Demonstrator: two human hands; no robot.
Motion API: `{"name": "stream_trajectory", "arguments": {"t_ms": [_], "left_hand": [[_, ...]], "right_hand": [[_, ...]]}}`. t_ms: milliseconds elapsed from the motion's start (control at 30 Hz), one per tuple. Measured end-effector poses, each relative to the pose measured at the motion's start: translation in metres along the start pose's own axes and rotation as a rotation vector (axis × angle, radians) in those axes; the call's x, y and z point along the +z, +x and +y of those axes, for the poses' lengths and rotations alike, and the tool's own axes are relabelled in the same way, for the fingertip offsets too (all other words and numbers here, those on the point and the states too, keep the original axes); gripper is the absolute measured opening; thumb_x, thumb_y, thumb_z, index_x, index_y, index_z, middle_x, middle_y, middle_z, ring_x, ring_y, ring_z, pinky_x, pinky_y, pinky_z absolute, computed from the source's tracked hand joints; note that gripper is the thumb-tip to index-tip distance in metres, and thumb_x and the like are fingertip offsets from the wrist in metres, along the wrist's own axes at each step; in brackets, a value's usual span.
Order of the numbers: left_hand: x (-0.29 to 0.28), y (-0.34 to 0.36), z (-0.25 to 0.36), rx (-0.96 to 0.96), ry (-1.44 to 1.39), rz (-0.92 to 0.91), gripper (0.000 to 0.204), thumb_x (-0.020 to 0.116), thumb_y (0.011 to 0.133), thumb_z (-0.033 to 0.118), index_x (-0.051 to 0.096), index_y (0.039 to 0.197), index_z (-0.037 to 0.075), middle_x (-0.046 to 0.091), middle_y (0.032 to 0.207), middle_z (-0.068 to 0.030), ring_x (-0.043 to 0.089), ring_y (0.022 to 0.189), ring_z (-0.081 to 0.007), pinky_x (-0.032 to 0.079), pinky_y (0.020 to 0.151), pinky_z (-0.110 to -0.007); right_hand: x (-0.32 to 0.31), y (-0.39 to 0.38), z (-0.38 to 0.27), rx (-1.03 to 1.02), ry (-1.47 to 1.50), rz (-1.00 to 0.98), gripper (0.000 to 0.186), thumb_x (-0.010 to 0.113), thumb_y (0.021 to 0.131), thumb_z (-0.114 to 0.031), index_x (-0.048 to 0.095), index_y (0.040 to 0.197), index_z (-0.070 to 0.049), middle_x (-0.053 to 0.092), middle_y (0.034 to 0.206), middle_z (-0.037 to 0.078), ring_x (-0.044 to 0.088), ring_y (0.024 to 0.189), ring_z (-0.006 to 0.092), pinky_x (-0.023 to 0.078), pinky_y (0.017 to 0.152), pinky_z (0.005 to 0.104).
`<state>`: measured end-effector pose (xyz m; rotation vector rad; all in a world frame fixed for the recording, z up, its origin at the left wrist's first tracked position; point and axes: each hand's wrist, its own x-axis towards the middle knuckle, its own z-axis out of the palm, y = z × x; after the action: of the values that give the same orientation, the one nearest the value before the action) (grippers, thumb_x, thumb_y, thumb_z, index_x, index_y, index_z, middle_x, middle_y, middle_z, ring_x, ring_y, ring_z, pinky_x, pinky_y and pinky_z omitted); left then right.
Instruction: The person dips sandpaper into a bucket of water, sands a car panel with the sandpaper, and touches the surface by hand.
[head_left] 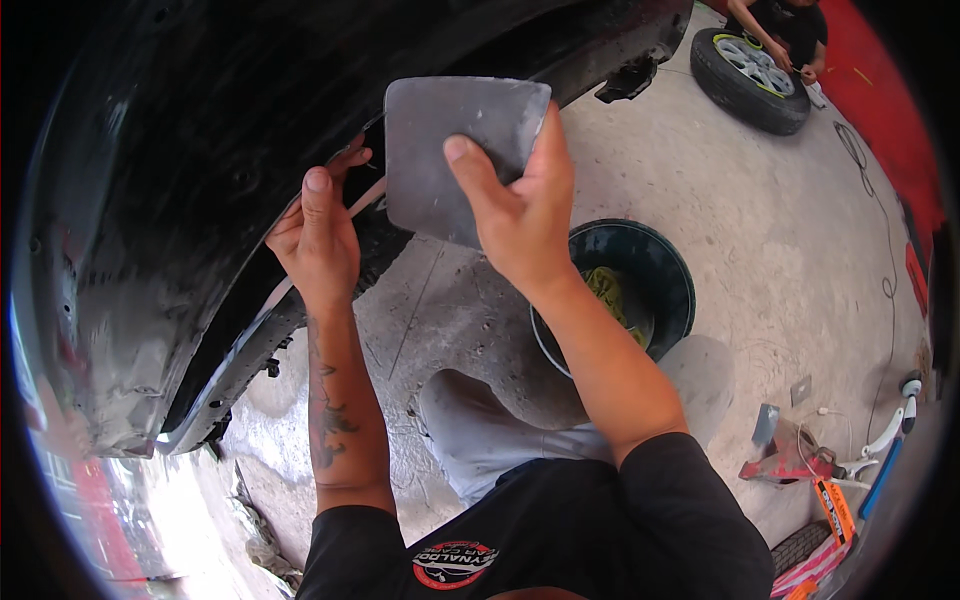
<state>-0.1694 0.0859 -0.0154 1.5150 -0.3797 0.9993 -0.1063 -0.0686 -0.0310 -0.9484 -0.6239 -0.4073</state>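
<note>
Pad (428, 170), grey and square, is grasped by the right hand (525, 220): the thumb lies across its near face and the other fingers go behind, mostly hidden, probably to give firm hold. Its left side is just beside the left fingertips in this view. The left hand (322, 250) is at the edge of the black car panel (190, 190), thumb raised, maybe for steadiness; whether it grips, I cannot tell. Lower, near the knee, stands a dark bucket (674, 270) with yellow-green cloth (603, 288) inside, presumably within easy reach. Far off, a co-worker (795, 22) handles a wheel (715, 75).
</note>
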Motion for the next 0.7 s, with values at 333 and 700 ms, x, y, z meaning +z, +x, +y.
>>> {"name": "stream_trajectory", "arguments": {"t_ms": [333,700], "left_hand": [[-0.011,-0.003,-0.003,-0.02,0.014,0.016,0.03,0.053,0.096,0.016,0.06,0.113,-0.009,0.064,0.11,-0.0229,0.062,0.104,-0.0302,0.043,0.098,-0.044],[0.001,0.001,0.0,-0.027,-0.034,0.031,0.029,0.053,0.096,0.014,0.061,0.109,-0.01,0.065,0.109,-0.0221,0.063,0.102,-0.0295,0.044,0.096,-0.043]], "right_hand": [[0.001,-0.01,-0.001,0.008,-0.094,-0.148,0.029,0.065,0.086,-0.011,0.048,0.107,0.0,0.065,0.088,0.014,0.066,0.081,0.018,0.052,0.069,0.0299],[-0.001,-0.003,-0.002,-0.032,-0.096,-0.054,0.028,0.065,0.085,-0.013,0.049,0.104,-0.001,0.066,0.084,0.015,0.069,0.078,0.0247,0.052,0.067,0.0333]]}}
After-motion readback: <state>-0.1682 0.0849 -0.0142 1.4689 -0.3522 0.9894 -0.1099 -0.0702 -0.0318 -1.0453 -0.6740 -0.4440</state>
